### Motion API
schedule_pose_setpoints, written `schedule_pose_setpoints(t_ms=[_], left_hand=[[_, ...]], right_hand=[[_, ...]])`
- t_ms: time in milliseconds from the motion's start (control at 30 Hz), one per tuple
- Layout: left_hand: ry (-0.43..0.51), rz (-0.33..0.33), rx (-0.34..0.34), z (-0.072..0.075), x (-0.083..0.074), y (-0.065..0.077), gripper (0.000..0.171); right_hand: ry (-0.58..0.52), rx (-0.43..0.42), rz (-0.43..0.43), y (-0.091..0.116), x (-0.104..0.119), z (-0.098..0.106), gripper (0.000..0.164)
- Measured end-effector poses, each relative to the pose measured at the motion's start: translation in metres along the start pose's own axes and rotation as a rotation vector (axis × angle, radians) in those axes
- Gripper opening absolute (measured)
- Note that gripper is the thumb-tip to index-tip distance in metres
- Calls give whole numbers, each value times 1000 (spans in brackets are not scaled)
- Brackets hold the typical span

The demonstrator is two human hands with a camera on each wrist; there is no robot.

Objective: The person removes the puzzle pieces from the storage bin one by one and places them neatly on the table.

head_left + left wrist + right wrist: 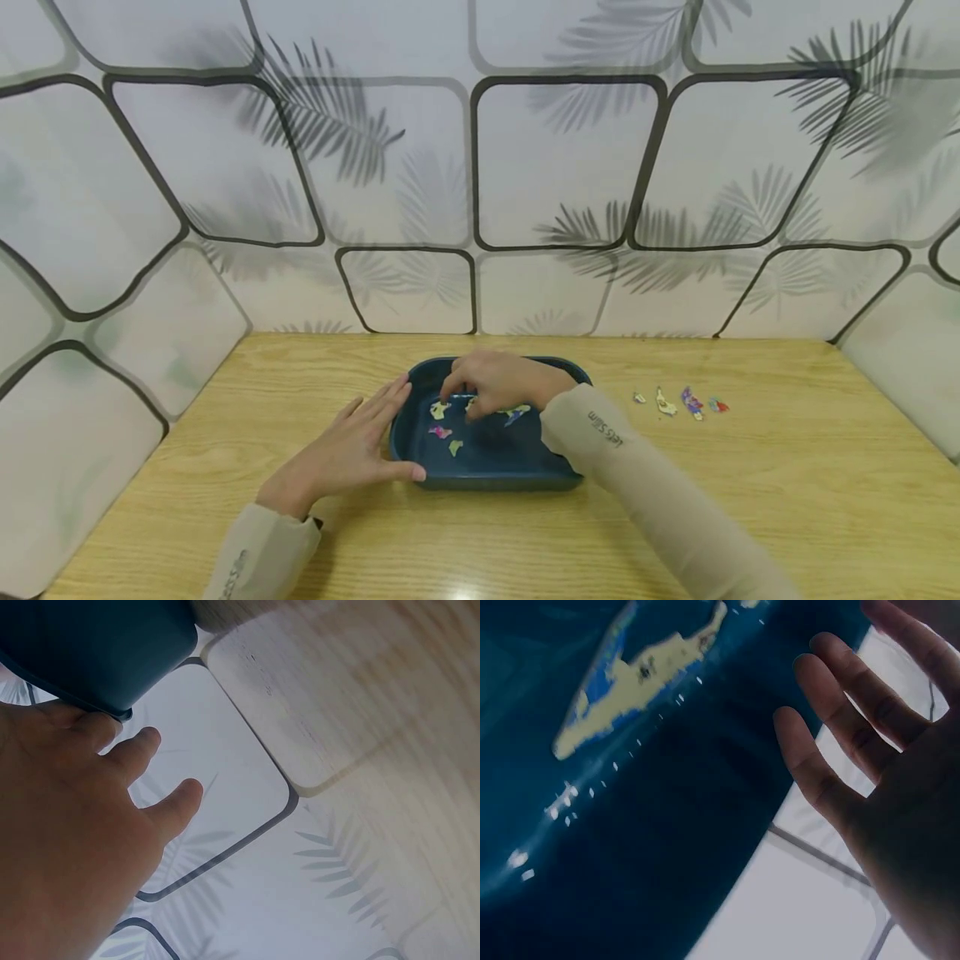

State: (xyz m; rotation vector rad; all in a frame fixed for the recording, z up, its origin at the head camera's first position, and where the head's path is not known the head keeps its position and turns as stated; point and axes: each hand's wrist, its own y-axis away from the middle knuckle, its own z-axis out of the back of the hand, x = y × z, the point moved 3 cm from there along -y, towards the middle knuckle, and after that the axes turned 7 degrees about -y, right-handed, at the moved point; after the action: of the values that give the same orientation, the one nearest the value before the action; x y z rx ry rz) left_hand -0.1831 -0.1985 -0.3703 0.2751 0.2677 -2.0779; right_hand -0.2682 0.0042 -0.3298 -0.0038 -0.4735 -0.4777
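Note:
A dark blue tray with rounded corners sits on the table, with several small flat cut-out pieces inside. My left hand rests on its left side, fingers stretched along the rim and thumb on the front corner. My right hand reaches down into the tray, thumb and forefinger apart beside a pale cut-out piece. Below that lie a pink piece and a green piece. A yellow and blue piece lies near the right palm; the other right fingers are loosely extended.
To the tray's right, several more cut-outs lie on the wooden table, among them a purple-blue piece and a red one. Behind the table stands a wall covering with leaf patterns and dark outlines.

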Motion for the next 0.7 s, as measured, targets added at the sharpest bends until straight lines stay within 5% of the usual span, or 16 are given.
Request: schedule_pose_setpoints(t_ms=[367,700], left_hand=[[7,0,0,-1,1,-1,114],[15,7,6,0,1,0,114]], right_hand=[[-20,70,-105,-13,-5,-21,23],[-41,119,-88,-15,-2,-28,20]])
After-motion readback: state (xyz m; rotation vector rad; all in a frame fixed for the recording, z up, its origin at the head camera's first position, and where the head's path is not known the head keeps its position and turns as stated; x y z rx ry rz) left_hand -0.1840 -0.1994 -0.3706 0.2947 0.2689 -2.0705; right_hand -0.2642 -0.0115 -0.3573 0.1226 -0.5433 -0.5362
